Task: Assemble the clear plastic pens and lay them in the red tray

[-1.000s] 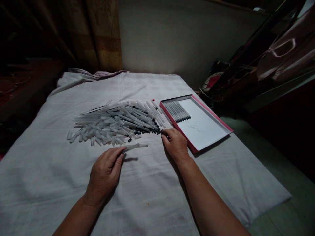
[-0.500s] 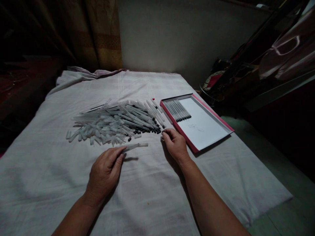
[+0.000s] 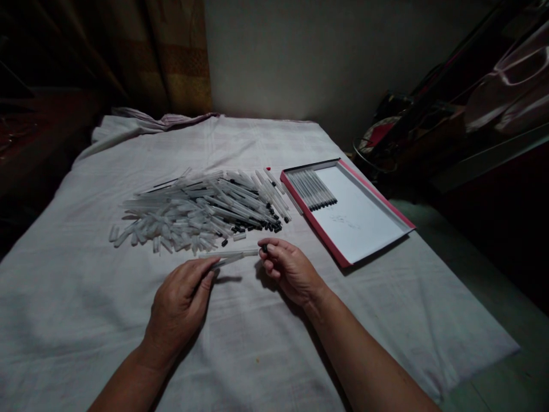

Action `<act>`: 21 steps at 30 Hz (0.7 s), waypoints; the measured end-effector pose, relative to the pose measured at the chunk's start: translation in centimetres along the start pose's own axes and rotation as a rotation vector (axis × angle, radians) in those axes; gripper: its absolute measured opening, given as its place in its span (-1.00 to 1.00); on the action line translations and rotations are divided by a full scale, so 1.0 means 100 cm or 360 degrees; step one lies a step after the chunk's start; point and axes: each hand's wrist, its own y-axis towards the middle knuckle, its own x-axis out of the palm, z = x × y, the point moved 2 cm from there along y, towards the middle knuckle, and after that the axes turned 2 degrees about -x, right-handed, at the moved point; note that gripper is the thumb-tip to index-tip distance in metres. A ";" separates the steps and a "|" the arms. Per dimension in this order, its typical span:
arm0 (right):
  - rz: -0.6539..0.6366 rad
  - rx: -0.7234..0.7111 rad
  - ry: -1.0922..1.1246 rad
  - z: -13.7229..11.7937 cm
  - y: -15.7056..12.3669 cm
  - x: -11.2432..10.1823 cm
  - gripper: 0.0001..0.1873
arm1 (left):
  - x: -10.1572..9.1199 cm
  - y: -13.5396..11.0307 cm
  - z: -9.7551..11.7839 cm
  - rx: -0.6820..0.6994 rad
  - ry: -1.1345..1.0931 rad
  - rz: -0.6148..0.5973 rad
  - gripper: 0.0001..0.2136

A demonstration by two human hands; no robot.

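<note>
My left hand (image 3: 180, 303) is closed on a clear pen barrel (image 3: 234, 256), which points right, a little above the cloth. Pinched between the thumb and fingers of my right hand (image 3: 294, 269) is a small black pen plug (image 3: 264, 248), right at the barrel's end; whether the two touch I cannot tell. Beyond both hands lies a wide pile of pen parts (image 3: 206, 206): clear barrels, translucent caps and dark refills. Several black plugs (image 3: 266, 226) lie loose at its right edge.
A shallow red-edged box lid (image 3: 326, 243) with a white inside stands to the right, holding a row of pens (image 3: 313, 189) with black ends. A pale cloth (image 3: 223, 366) covers the table. Behind are a wall (image 3: 291, 63) and a curtain (image 3: 184, 57).
My right hand has moved left from the edge of the pile to the barrel's end, bringing a black pen plug. My left hand has stayed nearly still, holding the barrel.
</note>
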 end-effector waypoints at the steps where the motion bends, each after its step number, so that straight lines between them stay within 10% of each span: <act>1: -0.0009 0.0017 0.0011 0.001 0.000 0.000 -0.64 | 0.000 0.000 0.000 0.0001 -0.0001 -0.0003 -0.79; 21: -0.0090 -0.0244 -0.0521 0.011 -0.006 0.005 -0.75 | 0.000 0.000 0.004 0.0147 0.0130 -0.0011 -0.74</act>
